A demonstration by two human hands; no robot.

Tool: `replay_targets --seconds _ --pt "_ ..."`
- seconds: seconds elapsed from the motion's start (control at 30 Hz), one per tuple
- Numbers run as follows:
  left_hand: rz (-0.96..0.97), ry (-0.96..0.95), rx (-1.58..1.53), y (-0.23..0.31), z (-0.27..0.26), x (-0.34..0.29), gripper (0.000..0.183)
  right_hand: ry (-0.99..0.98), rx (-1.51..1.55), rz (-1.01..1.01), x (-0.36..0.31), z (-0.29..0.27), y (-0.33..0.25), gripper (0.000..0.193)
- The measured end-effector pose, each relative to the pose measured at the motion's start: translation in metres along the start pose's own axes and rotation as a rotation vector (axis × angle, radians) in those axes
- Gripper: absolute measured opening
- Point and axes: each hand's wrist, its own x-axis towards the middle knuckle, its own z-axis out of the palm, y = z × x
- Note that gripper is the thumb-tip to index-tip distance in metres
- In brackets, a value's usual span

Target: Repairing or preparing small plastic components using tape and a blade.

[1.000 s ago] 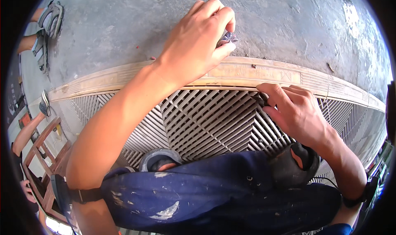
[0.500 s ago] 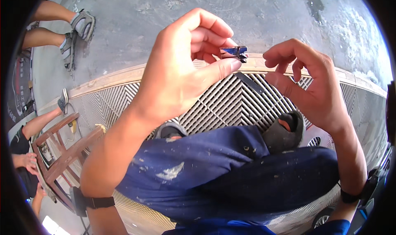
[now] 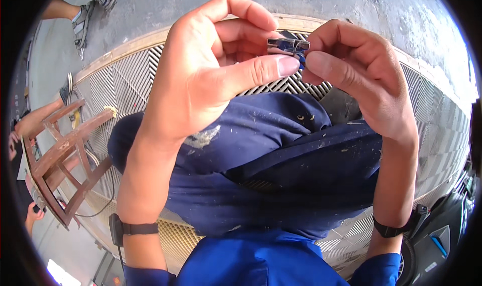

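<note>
A small, shiny, chrome-like metal piece [image 3: 288,45] is held up in front of me, with dark blue reflections on its faces. Its exact kind is not clear. My left hand [image 3: 198,80] grips it between the thumb and bent fingers. At its right end, my right hand [image 3: 364,72] pinches with thumb and forefinger, its other fingers curled in. The fingertips cover part of that end of the piece. Both hands are above my lap, over the dark blue trousers [image 3: 281,170] with pale paint-like marks.
Slatted floor mats [image 3: 128,77] lie under me, with a pale edging strip [image 3: 113,55] before grey concrete [image 3: 165,7]. At left stands a brown wooden stool [image 3: 65,143], with another person's hands near it. A second person's sandalled foot [image 3: 79,27] is at upper left. A dark wheeled object [image 3: 437,256] stands lower right.
My right hand has moved in to the metal piece and closed at its right end. The view has shifted, so more of my lap and blue shirt shows.
</note>
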Motion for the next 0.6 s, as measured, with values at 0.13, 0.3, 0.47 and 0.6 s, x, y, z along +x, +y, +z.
replay_targets --seconds 0.13,0.3,0.47,0.6 --pt "0.011 -0.033 0.024 -0.002 -0.003 -0.003 0.037 -0.093 0.111 0.037 0.000 0.002 0.001 0.021" --pt "-0.002 -0.044 -0.014 -0.009 -0.004 0.001 0.031 -0.043 -0.027 0.039 0.008 0.006 0.010 0.022" --pt "0.012 -0.096 -0.126 0.001 0.004 0.001 0.027 0.090 -0.438 -0.130 0.009 0.004 0.024 0.023" --pt "0.020 0.033 -0.124 -0.014 0.018 -0.001 0.028 0.104 -0.266 0.031 0.004 0.006 0.019 0.025"
